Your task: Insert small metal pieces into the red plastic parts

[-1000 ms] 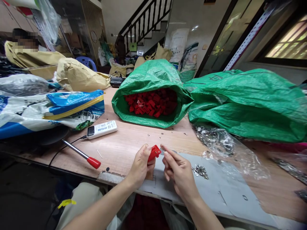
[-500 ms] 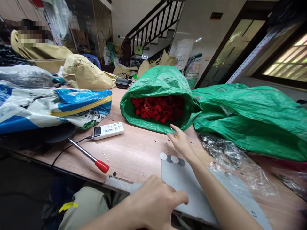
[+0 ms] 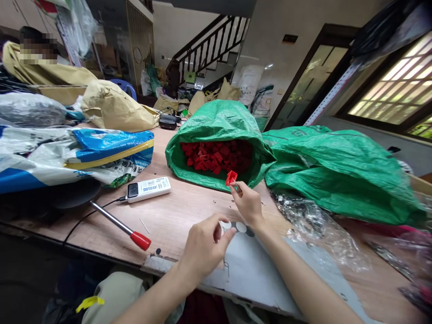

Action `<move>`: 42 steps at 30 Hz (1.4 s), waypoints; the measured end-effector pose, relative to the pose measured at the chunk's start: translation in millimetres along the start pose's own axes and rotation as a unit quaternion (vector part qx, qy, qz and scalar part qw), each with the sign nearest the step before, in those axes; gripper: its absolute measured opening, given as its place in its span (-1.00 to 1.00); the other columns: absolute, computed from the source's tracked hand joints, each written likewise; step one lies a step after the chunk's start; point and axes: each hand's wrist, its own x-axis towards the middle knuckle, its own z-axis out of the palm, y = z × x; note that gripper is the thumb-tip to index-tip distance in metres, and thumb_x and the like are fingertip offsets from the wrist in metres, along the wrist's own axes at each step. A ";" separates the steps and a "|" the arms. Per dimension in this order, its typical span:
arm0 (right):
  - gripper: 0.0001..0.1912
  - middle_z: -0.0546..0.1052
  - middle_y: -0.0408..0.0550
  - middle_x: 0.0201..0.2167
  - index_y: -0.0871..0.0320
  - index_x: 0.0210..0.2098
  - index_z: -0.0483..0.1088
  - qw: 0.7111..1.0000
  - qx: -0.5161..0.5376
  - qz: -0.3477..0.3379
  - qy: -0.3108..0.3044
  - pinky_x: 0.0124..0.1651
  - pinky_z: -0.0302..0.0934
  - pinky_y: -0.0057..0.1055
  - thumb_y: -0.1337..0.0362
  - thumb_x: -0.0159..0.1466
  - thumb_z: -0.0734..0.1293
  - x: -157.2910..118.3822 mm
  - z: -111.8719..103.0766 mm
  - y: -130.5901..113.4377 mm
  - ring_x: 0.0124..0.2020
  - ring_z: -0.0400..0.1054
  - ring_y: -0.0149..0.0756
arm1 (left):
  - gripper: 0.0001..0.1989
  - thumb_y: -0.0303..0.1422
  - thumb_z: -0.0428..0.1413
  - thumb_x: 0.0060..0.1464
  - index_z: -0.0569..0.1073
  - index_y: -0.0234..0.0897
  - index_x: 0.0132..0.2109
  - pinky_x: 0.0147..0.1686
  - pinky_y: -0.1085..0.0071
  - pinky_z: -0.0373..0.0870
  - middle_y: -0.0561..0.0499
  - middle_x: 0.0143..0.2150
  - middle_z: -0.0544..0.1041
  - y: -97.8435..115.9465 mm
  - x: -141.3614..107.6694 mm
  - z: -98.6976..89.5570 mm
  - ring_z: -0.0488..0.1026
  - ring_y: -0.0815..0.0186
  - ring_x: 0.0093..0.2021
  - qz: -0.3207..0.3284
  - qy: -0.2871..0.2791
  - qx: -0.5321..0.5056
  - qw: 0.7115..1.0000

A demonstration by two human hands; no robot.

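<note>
My right hand point(image 3: 250, 204) pinches a small red plastic piece point(image 3: 231, 177) at its fingertips, just in front of a green woven sack's mouth. A small thin item also shows by these fingers, too small to name. The green sack point(image 3: 216, 108) lies on its side, its opening facing me, with many similar red pieces point(image 3: 209, 157) inside. My left hand point(image 3: 204, 243) hovers over the near edge of a grey sheet point(image 3: 253, 265), thumb and fingers apart, with nothing in them. Light and dark round discs point(image 3: 240, 227) lie at the sheet's far edge, partly behind my hands.
A white device point(image 3: 148, 190) with a cable lies left on the wooden table point(image 3: 182, 211), near a metal lever with a red handle point(image 3: 140, 240). Another green sack point(image 3: 337, 171) and clear plastic bags point(image 3: 324, 229) are at right. A blue-and-white bag point(image 3: 111, 155) is at left.
A red piece now shows in my right hand, which has come slightly down from the sack's mouth. My left hand has moved up and forward, its fingers opening. The view has shifted a little.
</note>
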 end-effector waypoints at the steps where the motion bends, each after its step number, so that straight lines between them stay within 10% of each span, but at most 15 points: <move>1: -0.69 0.60 0.00 -0.33 0.15 -0.11 0.49 1.000 0.022 -0.010 0.019 -0.27 0.23 -0.43 0.14 0.42 0.18 -19.1 -7.2 -3.1 -0.38 0.45 -0.28 | -0.70 -0.11 0.09 0.23 0.48 -0.19 -0.03 -0.38 0.44 0.26 0.04 -0.42 0.44 -1.8 2.5 1.6 0.39 0.31 -0.41 -0.029 0.013 -0.037 0.999; 8: -0.79 0.34 -0.21 -0.61 0.16 -0.26 0.52 0.935 0.350 0.041 0.043 -0.54 0.08 -0.48 0.16 0.31 0.31 -122.1 -46.3 -38.3 -0.62 0.16 -0.43 | -0.31 -0.10 0.21 0.12 0.18 -0.17 0.31 -0.25 0.38 0.50 -0.24 0.17 0.40 -9.1 6.4 22.1 0.49 0.19 -0.06 -0.107 -0.092 -0.312 0.940; 14: -0.62 0.38 -0.19 -0.57 0.18 -0.10 0.54 0.896 0.419 0.085 -0.119 -0.49 0.14 -0.47 0.06 0.38 0.22 -138.3 -74.9 -10.8 -0.59 0.21 -0.41 | -0.35 -0.11 0.28 0.02 0.41 -0.36 0.19 -0.36 0.49 0.39 -0.08 -0.23 0.55 -11.5 -0.5 26.0 0.42 0.37 -0.33 -0.215 -0.136 -0.265 0.930; 17: -0.58 0.51 -0.08 -0.44 0.21 0.03 0.49 0.944 0.292 0.154 -0.015 -0.46 0.19 -0.44 0.09 0.38 0.19 -140.1 -92.5 45.0 -0.56 0.30 -0.36 | -0.34 -0.07 0.27 -0.01 0.43 -0.35 0.16 -0.41 0.46 0.35 -0.02 -0.31 0.54 -15.0 -2.8 27.4 0.38 0.39 -0.43 -0.216 -0.108 -0.207 0.948; 20: -0.60 0.51 -0.07 -0.59 0.24 0.04 0.50 0.951 0.048 0.304 0.019 -0.41 0.23 -0.41 0.23 0.34 0.19 -132.3 -106.7 109.4 -0.56 0.40 -0.26 | -0.52 -0.08 0.21 0.06 0.50 -0.25 0.06 -0.42 0.43 0.32 -0.02 -0.28 0.56 -17.3 -6.4 29.8 0.39 0.34 -0.45 -0.133 -0.070 -0.090 0.984; 25: -0.73 0.50 -0.04 -0.68 0.25 -0.30 0.59 0.944 -0.019 0.327 -0.039 -0.44 0.20 -0.44 0.43 0.21 0.23 -88.9 -105.4 172.0 -0.62 0.42 -0.26 | -0.72 -0.14 0.15 0.13 0.55 -0.17 -0.09 -0.41 0.41 0.25 0.05 -0.42 0.52 -19.2 -9.1 32.7 0.33 0.31 -0.49 -0.035 -0.055 0.053 0.996; 34: -0.56 0.61 0.26 -0.12 0.26 -0.08 0.56 0.958 -0.127 0.250 -0.057 -0.12 0.23 -0.35 0.03 0.25 0.37 -14.6 -65.1 182.4 -0.08 0.48 0.00 | -0.70 -0.13 0.09 0.21 0.50 -0.16 0.00 -0.35 0.40 0.29 0.04 -0.31 0.55 -18.1 -7.5 29.9 0.38 0.32 -0.43 -0.008 -0.093 0.080 0.992; 42: -0.52 0.60 0.21 -0.06 0.26 0.10 0.44 0.946 -0.165 0.225 -0.166 -0.06 0.25 -0.39 0.17 0.24 0.41 -9.2 -66.9 186.9 -0.03 0.48 -0.06 | -0.74 -0.21 0.06 0.22 0.47 -0.16 0.00 -0.32 0.41 0.30 0.05 -0.22 0.57 -22.4 -6.7 29.0 0.41 0.33 -0.39 0.008 -0.100 0.103 0.990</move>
